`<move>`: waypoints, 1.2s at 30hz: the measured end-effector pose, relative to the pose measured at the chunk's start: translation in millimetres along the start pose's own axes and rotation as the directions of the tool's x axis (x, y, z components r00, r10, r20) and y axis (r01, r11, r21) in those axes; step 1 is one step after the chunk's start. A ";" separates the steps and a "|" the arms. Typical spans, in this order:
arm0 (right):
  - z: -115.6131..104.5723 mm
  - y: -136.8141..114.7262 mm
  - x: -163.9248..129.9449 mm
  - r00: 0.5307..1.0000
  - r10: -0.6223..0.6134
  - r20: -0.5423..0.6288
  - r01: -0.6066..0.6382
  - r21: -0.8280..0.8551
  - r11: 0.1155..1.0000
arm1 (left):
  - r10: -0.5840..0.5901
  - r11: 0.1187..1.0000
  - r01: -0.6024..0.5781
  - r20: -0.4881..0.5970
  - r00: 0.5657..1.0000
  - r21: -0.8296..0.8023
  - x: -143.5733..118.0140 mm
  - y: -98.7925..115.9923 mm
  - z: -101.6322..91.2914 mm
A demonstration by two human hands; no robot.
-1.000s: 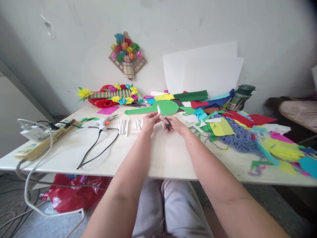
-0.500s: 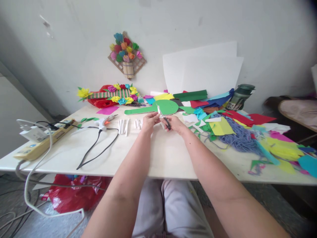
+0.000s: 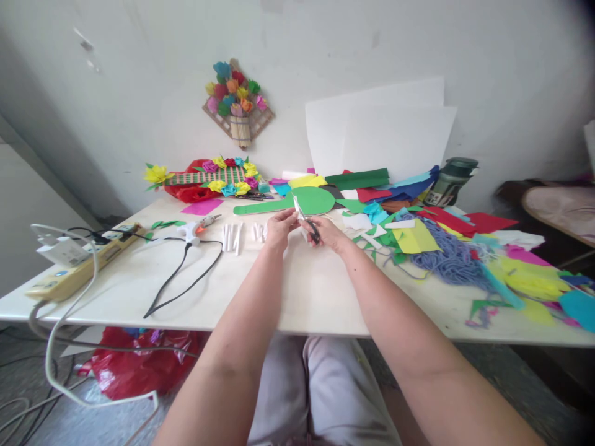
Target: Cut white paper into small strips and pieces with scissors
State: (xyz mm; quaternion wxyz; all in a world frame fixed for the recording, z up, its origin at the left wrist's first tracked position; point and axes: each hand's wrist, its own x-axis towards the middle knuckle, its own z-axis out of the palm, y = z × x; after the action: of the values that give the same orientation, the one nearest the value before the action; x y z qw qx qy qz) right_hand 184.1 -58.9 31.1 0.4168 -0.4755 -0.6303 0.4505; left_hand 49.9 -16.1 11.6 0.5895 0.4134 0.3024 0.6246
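Note:
My right hand (image 3: 328, 231) is closed around a pair of dark-handled scissors (image 3: 314, 234), whose blades point up and left. My left hand (image 3: 280, 225) pinches a small white paper piece close to the blades; its exact shape is hard to make out. Just beyond both hands lies a green paddle-shaped cutout (image 3: 312, 199) with a long neck to the left. Several white paper rolls (image 3: 231, 239) stand in a group left of my left hand, and more short white rolls (image 3: 258, 233) sit right beside it, partly hidden.
A white glue gun (image 3: 189, 231) with a black cord lies left, near a power strip (image 3: 86, 263). A flower-trimmed guitar shape (image 3: 195, 178) rests at the back. Coloured paper, blue yarn (image 3: 453, 254) and a dark bottle (image 3: 452, 181) crowd the right side.
Both hands stay nearly in place over the table. The scissors and right-hand fingers have shifted only very slightly; the rest looks the same.

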 end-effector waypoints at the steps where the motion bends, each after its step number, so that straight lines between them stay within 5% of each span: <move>1: 0.0 0.4 0.3 1.000 0.001 0.000 -0.001 -0.004 1.000 | 0.002 1.000 -0.002 -0.002 1.000 -0.001 -0.4 0.2 0.4; 28: 2.4 4.9 3.1 1.000 -0.009 -0.009 0.009 0.012 1.000 | -0.017 0.999 0.014 0.064 0.998 0.049 -1.5 -1.5 -0.1; 36: 2.6 -2.2 0.1 0.999 0.029 -0.023 -0.028 0.030 0.999 | 0.057 0.998 -0.060 0.085 0.995 0.031 -0.4 -2.5 0.7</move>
State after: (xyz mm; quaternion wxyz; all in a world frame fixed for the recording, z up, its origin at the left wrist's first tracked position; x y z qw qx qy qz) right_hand 181.1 -59.5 32.6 0.4246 -0.4833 -0.6120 0.4600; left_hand 51.7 -16.2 9.7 0.5762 0.4580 0.2754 0.6184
